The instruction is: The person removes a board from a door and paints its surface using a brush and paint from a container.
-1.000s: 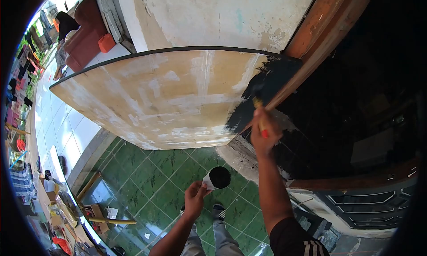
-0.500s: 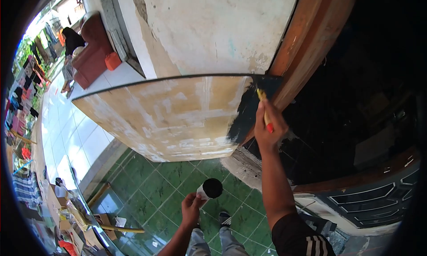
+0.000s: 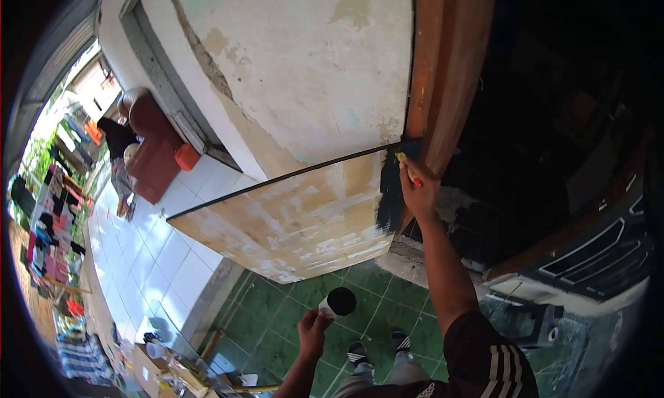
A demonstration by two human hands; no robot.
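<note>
A tan door panel (image 3: 297, 214) with whitish patches stands beside a wooden frame, its right end coated in dark paint (image 3: 392, 201). My right hand (image 3: 420, 190) grips a paintbrush (image 3: 403, 160) with a yellowish head and red handle end, held against the dark area near the panel's top edge. Lower down, my left hand (image 3: 312, 329) holds a small white cup (image 3: 329, 308) with dark contents, above the green tiled floor.
At the left, a person (image 3: 119, 138) sits on a red-brown sofa (image 3: 155, 149) near an orange container (image 3: 186, 157). The brown doorframe (image 3: 446, 86) rises at the right. Cardboard boxes (image 3: 145, 370) and clutter lie at lower left, and laundry (image 3: 59, 214) hangs beyond.
The view has shifted, so the panel and cup appear lower and farther right. My right hand still holds the brush near the panel's top edge, and the dark coating remains at its right end.
</note>
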